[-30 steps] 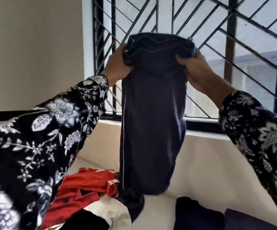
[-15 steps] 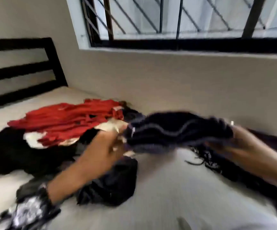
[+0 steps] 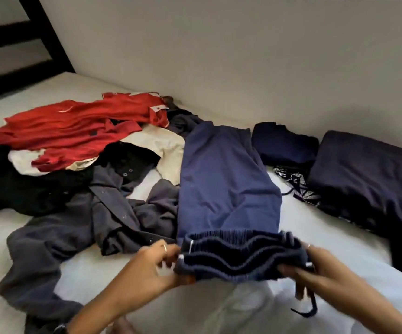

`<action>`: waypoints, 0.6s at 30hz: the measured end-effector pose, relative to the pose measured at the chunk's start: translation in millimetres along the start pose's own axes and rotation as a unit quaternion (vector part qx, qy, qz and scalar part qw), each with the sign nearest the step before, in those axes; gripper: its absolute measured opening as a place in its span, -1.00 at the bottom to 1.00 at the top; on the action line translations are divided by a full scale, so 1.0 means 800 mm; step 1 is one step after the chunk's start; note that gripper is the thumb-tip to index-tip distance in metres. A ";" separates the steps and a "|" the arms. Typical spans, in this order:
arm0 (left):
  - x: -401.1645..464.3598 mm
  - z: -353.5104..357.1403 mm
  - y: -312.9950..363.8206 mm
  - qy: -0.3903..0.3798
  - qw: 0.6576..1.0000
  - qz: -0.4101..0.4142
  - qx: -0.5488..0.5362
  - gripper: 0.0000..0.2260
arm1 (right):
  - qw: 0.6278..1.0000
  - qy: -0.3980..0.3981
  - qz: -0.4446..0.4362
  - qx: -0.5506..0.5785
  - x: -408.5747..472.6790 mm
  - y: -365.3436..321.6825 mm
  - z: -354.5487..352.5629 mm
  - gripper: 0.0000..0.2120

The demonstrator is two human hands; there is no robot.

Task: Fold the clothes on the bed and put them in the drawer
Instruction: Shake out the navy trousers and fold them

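- No brand or readable writing is showing anywhere; a small white tag on the collar of the red polo shirt (image 3: 74,126) is too blurred to read.
- The left hand (image 3: 157,263), at 7 o'clock, is curling its fingers and thumb around the left end of the gathered elastic waistband of the navy blue cotton trousers (image 3: 226,184); a ring is showing on one finger.
- The right hand (image 3: 315,266), at 5 o'clock, is pinching the waistband's right end, with a dark drawstring dangling below it.
- The trousers are lying flat on the white bed sheet (image 3: 299,227), legs stretching away toward 12 o'clock, the waistband lifted slightly near the person.
- A crumpled grey button-up shirt (image 3: 86,227) is lying at 9 o'clock, touching the trousers' left edge.
- The red polo is spreading over a cream garment (image 3: 163,143) and a black garment (image 3: 14,186) in a loose pile at 10 o'clock.
- A folded dark navy garment (image 3: 284,145) is sitting at 1 o'clock, and a larger folded dark navy cloth (image 3: 368,179) at 3 o'clock, both beside the plain beige wall (image 3: 243,56).
- A dark slatted headboard (image 3: 21,56) is standing at 11 o'clock.
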State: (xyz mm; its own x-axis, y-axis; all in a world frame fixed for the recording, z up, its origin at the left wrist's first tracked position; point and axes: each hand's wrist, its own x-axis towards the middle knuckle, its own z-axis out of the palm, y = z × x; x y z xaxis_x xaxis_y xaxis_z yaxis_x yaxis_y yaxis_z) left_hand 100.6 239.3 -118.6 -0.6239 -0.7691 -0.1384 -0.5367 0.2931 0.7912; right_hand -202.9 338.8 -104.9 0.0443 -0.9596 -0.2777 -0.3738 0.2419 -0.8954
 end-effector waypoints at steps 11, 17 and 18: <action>0.237 -0.029 -0.031 0.102 0.905 -0.137 -0.389 -0.70 | 0.985 0.148 0.080 0.030 0.246 0.000 -0.085 -0.62; 0.236 0.017 -0.085 0.103 0.943 -0.191 -0.253 -0.28 | 0.957 0.167 0.101 -0.214 0.271 0.069 -0.030 -0.26; 0.225 0.023 -0.085 0.102 0.959 -0.164 -0.207 -0.24 | 0.951 0.177 0.080 -0.241 0.259 0.075 -0.019 -0.22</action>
State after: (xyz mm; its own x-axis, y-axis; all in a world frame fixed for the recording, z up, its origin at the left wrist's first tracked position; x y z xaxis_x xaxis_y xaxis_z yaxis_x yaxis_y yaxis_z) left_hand 14.3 91.0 -208.3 -0.3129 -0.8891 -0.3339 -0.3866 -0.2019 0.8999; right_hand -230.5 152.5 -210.9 -0.3309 -0.9250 -0.1867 -0.7347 0.3767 -0.5642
